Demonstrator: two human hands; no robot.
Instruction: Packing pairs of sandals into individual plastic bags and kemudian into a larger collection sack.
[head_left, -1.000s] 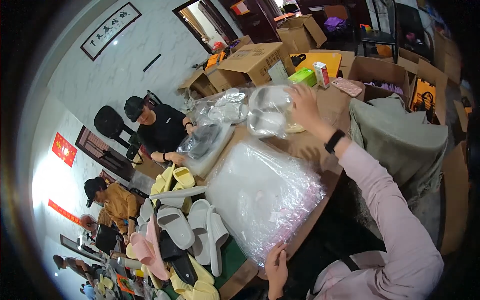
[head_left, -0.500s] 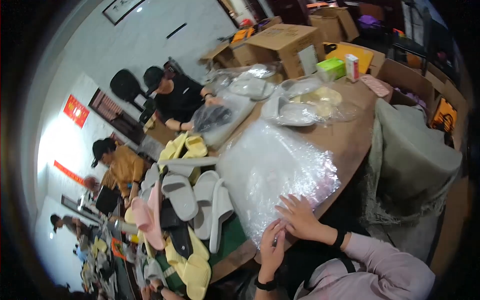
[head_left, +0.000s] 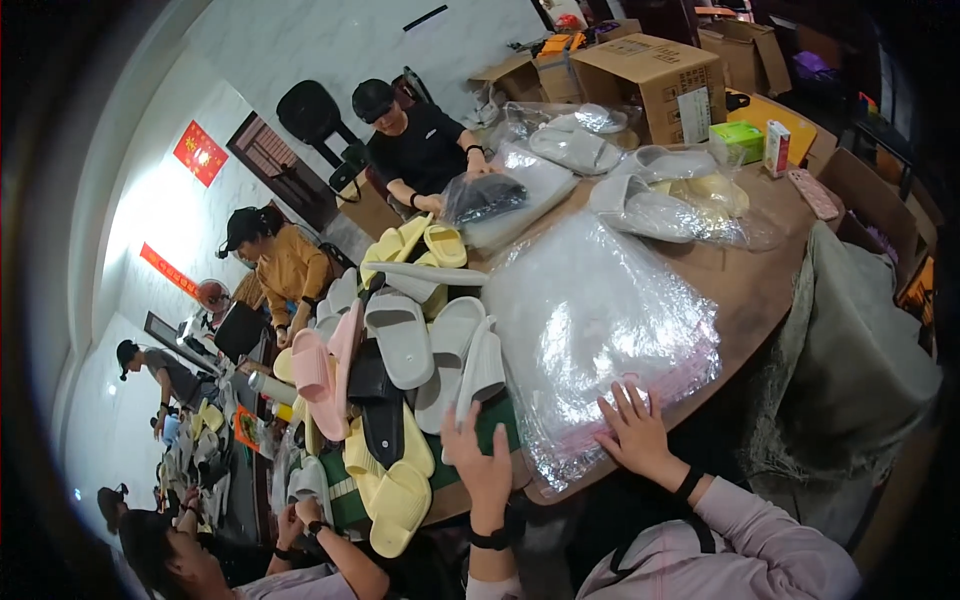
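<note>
A: Where were the hands?

B: The left hand (head_left: 480, 460) hung wide, fingers spread and holding nothing, by the lower ends of the grey slippers (head_left: 451, 352). I couldn't tell whether its fingertips touched them. The right hand (head_left: 637, 432) lay wide too, palm down on the pinkish edge of the bags (head_left: 600, 300).

A: And the step in hand?

B: My guess: between pieces, with the bags steadied on one side and a slipper within reach on the other. Nothing was gripped.

A: So what did the next move call for?

B: Probably narrowing the left hand on one grey slipper without dragging its neighbours, or the right hand parting a single bag from the slippery stack.

A: Was there room?

B: Little on the left: pink (head_left: 324, 378), black (head_left: 381, 410) and yellow slippers (head_left: 397, 508) crowded against the grey ones. The bags' near corner lay right by the rim of the bench (head_left: 752, 292), so a pull toward the body could have tipped some off. The bare stretch was right of the bags, short of the bagged slippers (head_left: 648, 213) at the back.
</note>
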